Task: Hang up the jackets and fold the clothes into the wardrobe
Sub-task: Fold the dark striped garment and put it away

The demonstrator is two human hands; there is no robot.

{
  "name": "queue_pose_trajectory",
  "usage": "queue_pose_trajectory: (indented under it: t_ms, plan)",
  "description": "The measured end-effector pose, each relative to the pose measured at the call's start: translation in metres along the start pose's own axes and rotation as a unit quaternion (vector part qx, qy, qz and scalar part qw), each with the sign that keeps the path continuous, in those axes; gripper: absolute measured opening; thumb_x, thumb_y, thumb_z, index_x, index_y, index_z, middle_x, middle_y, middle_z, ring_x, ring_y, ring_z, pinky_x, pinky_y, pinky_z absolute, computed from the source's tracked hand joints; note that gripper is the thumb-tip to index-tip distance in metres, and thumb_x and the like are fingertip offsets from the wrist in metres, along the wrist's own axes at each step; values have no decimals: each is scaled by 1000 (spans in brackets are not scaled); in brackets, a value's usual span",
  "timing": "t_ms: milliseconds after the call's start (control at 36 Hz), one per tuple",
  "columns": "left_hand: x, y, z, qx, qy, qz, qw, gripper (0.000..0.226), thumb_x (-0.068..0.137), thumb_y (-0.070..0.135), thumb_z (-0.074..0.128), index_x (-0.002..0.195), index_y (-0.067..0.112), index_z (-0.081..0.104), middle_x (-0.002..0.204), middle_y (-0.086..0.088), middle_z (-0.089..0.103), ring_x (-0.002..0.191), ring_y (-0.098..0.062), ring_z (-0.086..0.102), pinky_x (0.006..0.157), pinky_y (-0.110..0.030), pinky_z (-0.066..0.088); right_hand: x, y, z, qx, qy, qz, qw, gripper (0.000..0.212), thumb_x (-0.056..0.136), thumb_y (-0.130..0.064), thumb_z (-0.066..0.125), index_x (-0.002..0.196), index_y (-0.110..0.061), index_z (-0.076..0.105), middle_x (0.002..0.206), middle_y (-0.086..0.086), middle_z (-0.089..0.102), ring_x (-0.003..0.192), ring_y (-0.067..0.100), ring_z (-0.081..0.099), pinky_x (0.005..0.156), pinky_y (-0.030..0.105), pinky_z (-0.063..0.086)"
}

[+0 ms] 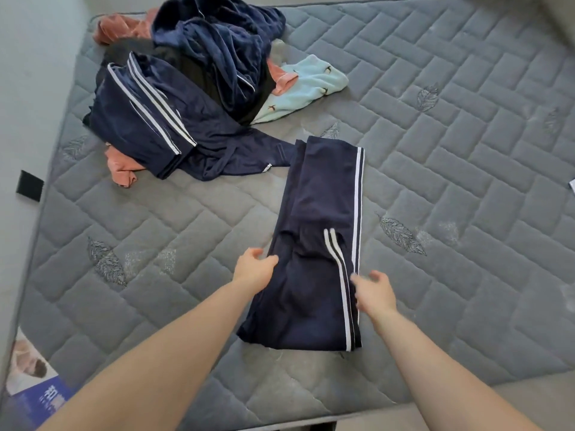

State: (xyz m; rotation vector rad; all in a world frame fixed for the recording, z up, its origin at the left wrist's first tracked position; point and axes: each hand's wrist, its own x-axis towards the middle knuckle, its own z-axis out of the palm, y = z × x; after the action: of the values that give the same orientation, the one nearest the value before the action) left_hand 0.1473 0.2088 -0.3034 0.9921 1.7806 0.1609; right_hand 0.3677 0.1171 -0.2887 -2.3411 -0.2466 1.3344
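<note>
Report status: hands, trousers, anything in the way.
Left hand open, touching the trousers at their left edge. Right hand open at the striped edge, blurred. Trousers flat on mattress, folded lengthwise. Clothes pile lies clear, up left.

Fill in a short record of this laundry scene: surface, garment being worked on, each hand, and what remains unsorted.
Surface: grey quilted mattress
Garment in work: navy striped trousers, laid lengthwise, folded in half
Left hand: open, fingers at the trousers' left edge
Right hand: open, at the striped right edge, blurred
Unsorted: clothes pile at far left, with navy, pink, black and pale blue items
</note>
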Motion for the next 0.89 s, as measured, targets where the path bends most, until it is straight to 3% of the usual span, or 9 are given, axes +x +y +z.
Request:
queue_pose_trajectory:
  t_ms: [83,250,361,472,583,694,750,806,889]
  plan:
    - [-3,-40,3,49,-24,-33,998,84,76,43,78,146,10,45,147,-11,49,129,-29,54,104,-34,44,-3,25,7,-101,-17,20,995,87,84,-32,74,155,-12,28,151,11,48,137,30,48,110,36,36]
    - [-5,-96,17,66,-91,-89,990,86,68,45,87,137,12,47,130,-3,58,111,-23,61,85,-32,53,25,72,20,-113,-52,54,991,102,55,-63,79,141,-16,48,131,-1,65,118,24,62,104,39,48]
    - [-3,-103,22,49,-110,-100,988,53,81,41,81,116,21,46,116,-1,63,105,-21,64,86,-32,51,28,72,23,-140,-48,29,989,49,86,-39,73,125,-15,58,124,3,66,113,27,63,97,36,49]
    - [-15,-104,22,129,-133,-78,980,19,89,28,69,100,13,74,100,-5,76,95,-22,71,87,-33,55,21,74,17,-158,-91,9,983,5,91,-21,64,97,-21,65,103,5,71,96,26,65,86,33,51]
    - [-53,-102,10,292,-235,-111,921,38,88,33,70,116,8,68,108,-4,69,94,-21,64,79,-27,48,-6,91,-4,-203,-167,75,962,13,88,-11,66,101,-12,69,91,5,71,80,21,67,73,31,56]
    - [-108,-99,-6,408,-377,-154,817,34,93,36,69,116,12,60,105,-6,66,77,-20,60,67,-26,51,-54,98,-42,-338,-282,156,884,17,94,-18,64,108,-10,61,89,5,65,67,17,61,52,24,49]
    - [-126,-100,-12,403,-412,-179,798,43,91,36,72,124,13,58,113,-8,64,86,-22,62,78,-33,58,-70,99,-58,-362,-317,175,859,21,94,-23,65,111,-12,60,92,3,65,68,17,61,53,23,48]
    - [-134,-96,-19,379,-411,-186,808,44,86,37,76,118,15,57,118,-8,64,98,-25,66,88,-40,60,-78,95,-70,-359,-332,173,855,21,93,-25,67,109,-12,62,90,3,67,67,17,61,53,23,49]
    - [-133,-76,-29,334,-374,-140,854,31,85,32,76,106,15,62,104,-5,68,92,-23,68,68,-31,60,-79,81,-83,-330,-314,142,879,19,91,-25,70,103,-13,62,82,4,63,61,16,57,50,22,48]
